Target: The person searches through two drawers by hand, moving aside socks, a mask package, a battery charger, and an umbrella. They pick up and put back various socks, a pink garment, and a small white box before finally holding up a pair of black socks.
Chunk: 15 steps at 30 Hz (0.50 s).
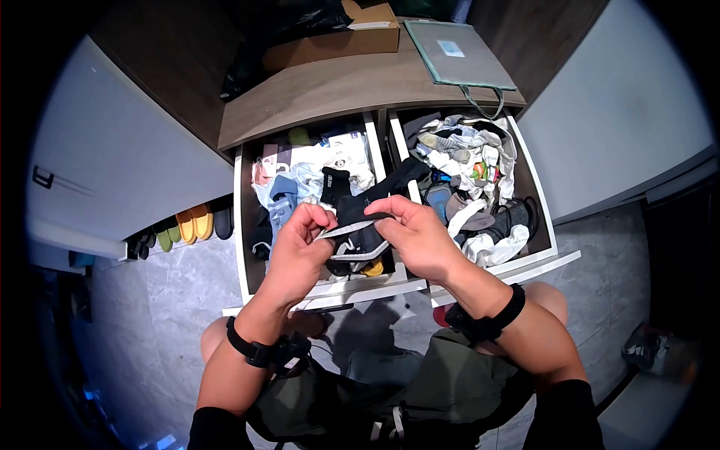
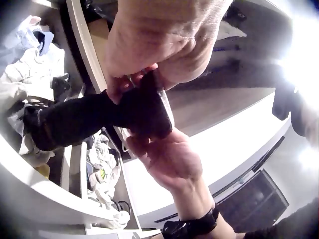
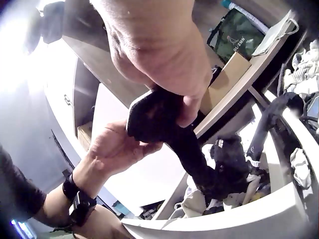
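Now, a black sock (image 2: 139, 112) above the open left drawer (image 1: 241, 217).
Left hand (image 1: 300, 247) and right hand (image 1: 416, 231), slightly apart, pinch its grey-edged opening; pale socks (image 1: 480, 150) lie heaped in the right drawer (image 1: 535, 187), and a cardboard box (image 1: 330, 49) sits on the cabinet (image 1: 322, 94) behind.

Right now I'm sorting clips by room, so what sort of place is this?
Probably a home's dressing or entryway storage area: two open drawers hold socks and other garments, and yellow slippers sit beneath the pale cabinet at the picture's left.
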Each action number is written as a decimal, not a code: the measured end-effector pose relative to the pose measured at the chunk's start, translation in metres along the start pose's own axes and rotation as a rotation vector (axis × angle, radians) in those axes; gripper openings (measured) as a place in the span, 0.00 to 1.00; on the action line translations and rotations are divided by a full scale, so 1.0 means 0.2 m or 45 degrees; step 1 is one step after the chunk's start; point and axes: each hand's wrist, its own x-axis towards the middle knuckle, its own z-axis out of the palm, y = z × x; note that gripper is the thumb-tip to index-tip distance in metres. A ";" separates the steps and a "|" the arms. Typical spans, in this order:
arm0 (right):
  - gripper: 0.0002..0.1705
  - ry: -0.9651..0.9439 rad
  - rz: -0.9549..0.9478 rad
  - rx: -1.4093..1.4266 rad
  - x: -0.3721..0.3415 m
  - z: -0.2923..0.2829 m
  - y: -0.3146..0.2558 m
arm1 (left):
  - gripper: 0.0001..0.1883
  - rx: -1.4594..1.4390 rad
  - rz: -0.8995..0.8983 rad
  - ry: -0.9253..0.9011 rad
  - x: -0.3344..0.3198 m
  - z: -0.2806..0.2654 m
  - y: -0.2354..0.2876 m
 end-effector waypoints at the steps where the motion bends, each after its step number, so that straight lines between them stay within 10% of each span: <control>1: 0.12 0.007 -0.017 0.025 0.00 0.00 0.01 | 0.17 -0.033 -0.008 -0.007 0.00 0.00 0.01; 15: 0.12 -0.033 -0.212 0.172 -0.03 0.01 0.04 | 0.23 0.027 0.133 -0.067 0.00 0.02 0.00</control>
